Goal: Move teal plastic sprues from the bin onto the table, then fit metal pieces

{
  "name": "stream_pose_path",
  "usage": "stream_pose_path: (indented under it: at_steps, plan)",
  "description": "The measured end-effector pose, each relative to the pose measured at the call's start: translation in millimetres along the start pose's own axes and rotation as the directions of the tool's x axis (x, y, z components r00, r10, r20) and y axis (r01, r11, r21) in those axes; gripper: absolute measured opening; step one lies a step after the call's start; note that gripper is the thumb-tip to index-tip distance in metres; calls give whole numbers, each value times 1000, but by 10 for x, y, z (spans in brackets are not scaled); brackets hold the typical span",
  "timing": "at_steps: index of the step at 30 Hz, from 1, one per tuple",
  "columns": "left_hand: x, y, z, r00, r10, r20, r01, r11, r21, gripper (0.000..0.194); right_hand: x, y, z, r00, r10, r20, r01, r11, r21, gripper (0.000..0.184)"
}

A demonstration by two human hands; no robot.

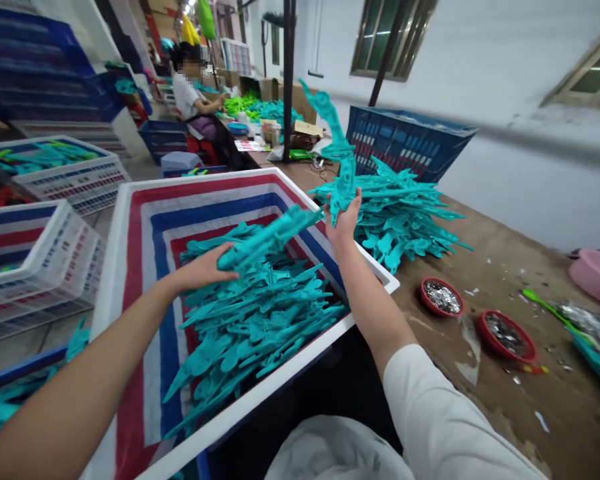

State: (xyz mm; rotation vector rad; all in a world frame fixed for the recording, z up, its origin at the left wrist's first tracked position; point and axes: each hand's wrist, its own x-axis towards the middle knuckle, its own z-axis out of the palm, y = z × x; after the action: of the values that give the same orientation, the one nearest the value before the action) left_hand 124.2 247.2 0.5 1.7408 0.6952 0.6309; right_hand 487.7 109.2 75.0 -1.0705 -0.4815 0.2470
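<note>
My left hand (pixel 207 268) is closed around the near end of a bundle of long teal plastic parts (pixel 270 239), held above a striped crate. In my right hand (pixel 344 217) is another teal plastic part (pixel 341 150), gripped at its lower end and pointing upward; whether it is one piece or several stacked, I cannot tell. Below both hands, many similar teal parts (pixel 255 320) lie heaped in the white-rimmed crate (pixel 145 267) lined with red, white and blue stripes. Beside my right hand, a pile of teal parts (pixel 400 213) rests on the brown table.
Two red bowls of small metal pieces, one nearer (pixel 505 335) and one farther (pixel 442 297), stand on the table (pixel 545 407). A blue crate (pixel 405 143) and pink basin (pixel 597 273) sit farther off. A seated person (pixel 193 100) works behind. More crates (pixel 40 267) stand left.
</note>
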Motion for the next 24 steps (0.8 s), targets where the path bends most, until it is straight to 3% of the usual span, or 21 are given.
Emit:
stream_pose_path:
  at_steps: [3, 6, 8, 10, 12, 13, 14, 15, 16, 17, 18, 19, 22, 24]
  plan:
    - [-8, -4, 77, 962, -127, 242, 125, 992, 26, 70, 317, -221, -274, 950, -212, -230, 157, 959, -236, 71]
    - [-16, -5, 166, 970, -112, 215, 116, 993, -5, 61, 491, -343, -531, 872, -373, -317, 147, 818, -557, 65]
    - [-29, 16, 220, 990, -36, 139, 56, 988, -141, 69, 444, -329, -569, 861, -450, -239, 167, 693, -702, 65]
    - [-39, 51, 274, 999, 30, 23, -20, 937, -350, 81, 246, -246, -448, 880, -466, -90, 255, 623, -739, 62]
    - [-37, 93, 322, 995, 52, -84, -88, 855, -511, 91, -93, -114, -206, 879, -406, 250, 455, 558, -694, 58]
    - [-32, 115, 341, 991, 50, -121, -110, 823, -557, 95, -303, -35, -67, 808, -337, 483, 587, 521, -619, 59]
    - [-27, 138, 354, 988, 41, -148, -122, 801, -586, 98, -528, 50, 69, 669, -241, 703, 712, 480, -513, 65]
    - [-25, 162, 363, 985, 31, -170, -129, 785, -605, 100, -755, 139, 193, 492, -129, 861, 806, 441, -394, 78]
    - [-27, 187, 370, 982, 22, -188, -136, 775, -617, 103, -972, 228, 299, 340, -23, 940, 863, 406, -302, 93]
    - [-34, 212, 376, 979, 19, -205, -146, 767, -624, 105, -1165, 313, 383, 237, 60, 970, 894, 377, -242, 106]
    - [-46, 237, 385, 975, 23, -222, -161, 763, -626, 107, -1328, 391, 444, 179, 120, 977, 912, 352, -210, 111]
    - [-61, 260, 398, 970, 32, -239, -179, 761, -624, 108, -1454, 458, 484, 155, 150, 976, 922, 333, -198, 109]
    - [-105, 312, 474, 961, 67, -267, -221, 767, -602, 103, -1634, 579, 500, 162, 123, 979, 933, 303, -193, 92]
    - [-121, 330, 543, 955, 81, -287, -242, 773, -587, 98, -1654, 598, 466, 163, 89, 983, 942, 281, -182, 103]
